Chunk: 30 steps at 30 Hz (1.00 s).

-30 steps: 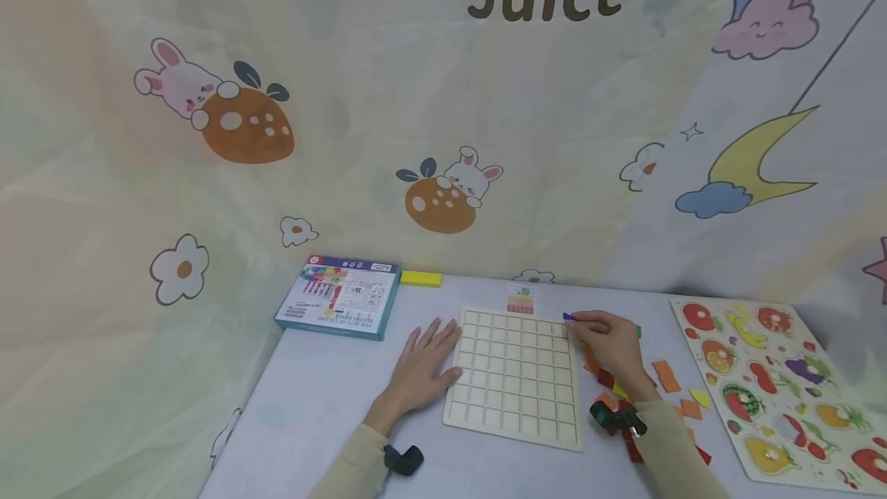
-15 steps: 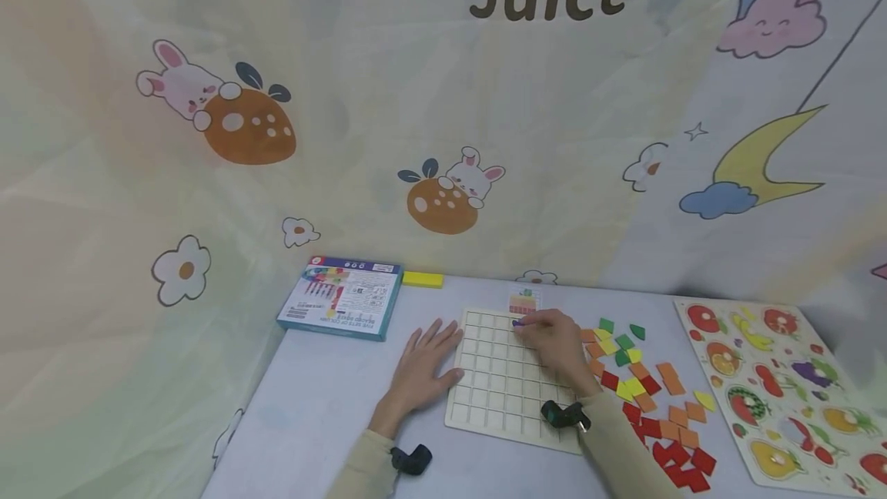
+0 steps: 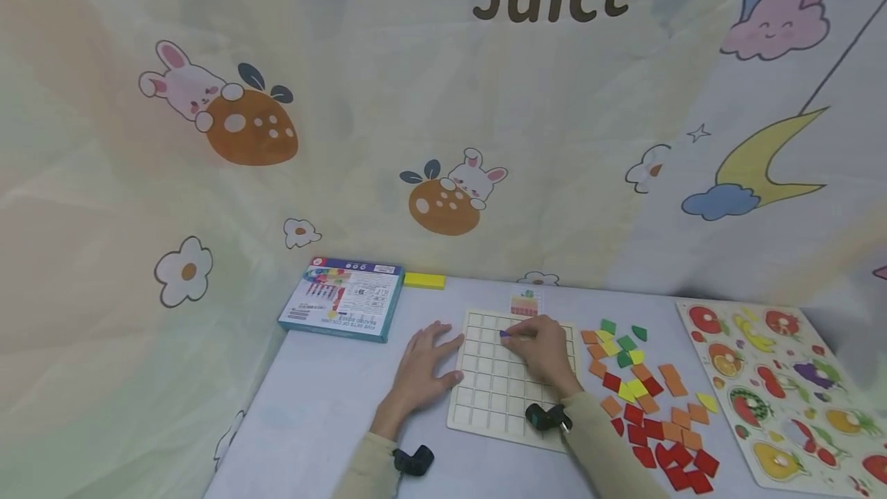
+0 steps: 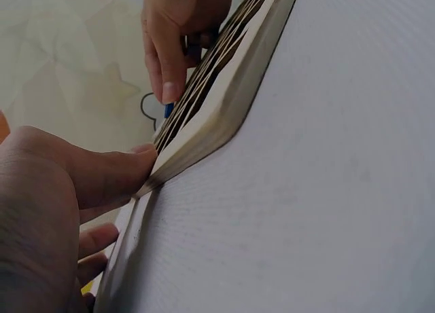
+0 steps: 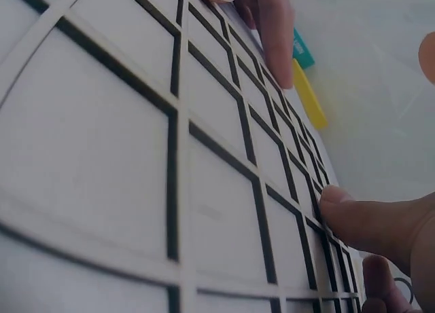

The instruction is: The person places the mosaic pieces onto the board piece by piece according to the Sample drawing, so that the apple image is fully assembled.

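Note:
A pale wooden grid board [image 3: 478,399] lies on the white table, its raised ribs marking off square cells. My right hand [image 3: 543,353] is over its upper part and pinches a small blue-purple tile [image 3: 503,333] between thumb and fingertips. That tile shows as a blue sliver [image 4: 168,110] under the fingertips in the left wrist view. My left hand [image 3: 421,376] is at the board's left side, fingers spread and gently bent, the thumb against the board's edge. In the right wrist view the tile is hidden, while the right thumb [image 5: 353,218] overlaps the grid's far cells.
Loose red, orange, yellow and green tiles [image 3: 672,431] are scattered right of the board. A small pattern card [image 3: 527,301] lies behind it. Further right is a fruit puzzle board [image 3: 783,391]; a flat box [image 3: 343,303] and a yellow bar [image 3: 424,281] sit at back left.
My right hand has carried the blue-purple tile leftward from the board's right edge to over its upper cells. My left hand's fingers have lifted and bent slightly, staying by the left edge.

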{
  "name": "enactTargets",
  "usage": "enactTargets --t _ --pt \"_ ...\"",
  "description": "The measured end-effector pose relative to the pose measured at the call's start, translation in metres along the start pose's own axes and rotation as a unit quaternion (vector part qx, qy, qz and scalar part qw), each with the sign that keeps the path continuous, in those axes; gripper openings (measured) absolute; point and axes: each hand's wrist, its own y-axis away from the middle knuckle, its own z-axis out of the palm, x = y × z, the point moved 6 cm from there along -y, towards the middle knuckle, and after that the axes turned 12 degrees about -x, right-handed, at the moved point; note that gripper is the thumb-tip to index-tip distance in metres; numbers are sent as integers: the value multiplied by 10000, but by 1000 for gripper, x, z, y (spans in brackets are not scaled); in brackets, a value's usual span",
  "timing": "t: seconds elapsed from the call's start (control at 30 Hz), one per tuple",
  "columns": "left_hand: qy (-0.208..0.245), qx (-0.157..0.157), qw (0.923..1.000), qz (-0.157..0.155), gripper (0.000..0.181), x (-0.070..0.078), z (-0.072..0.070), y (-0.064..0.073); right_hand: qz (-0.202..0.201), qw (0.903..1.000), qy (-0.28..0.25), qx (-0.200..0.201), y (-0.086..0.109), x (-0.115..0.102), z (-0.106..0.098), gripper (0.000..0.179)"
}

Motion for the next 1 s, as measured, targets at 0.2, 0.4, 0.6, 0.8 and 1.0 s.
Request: enactTargets --t 0.2,0.4,0.6,0.8,1.0 --pt "124 200 9997 -110 60 -3 0 0 27 9999 84 89 -2 -1 3 11" --pt "-92 312 9994 -95 58 -5 2 -1 79 9999 69 5 -3 -1 4 11" --pt "-206 248 9995 58 56 -3 0 -1 129 9998 136 -116 -4 -1 4 11" --pt "-187 127 9997 -42 55 0 -2 -1 159 9995 242 -153 -3 -2 2 13" --pt "-265 151 9993 -204 54 4 -5 2 86 9995 212 -224 -2 -5 1 11"
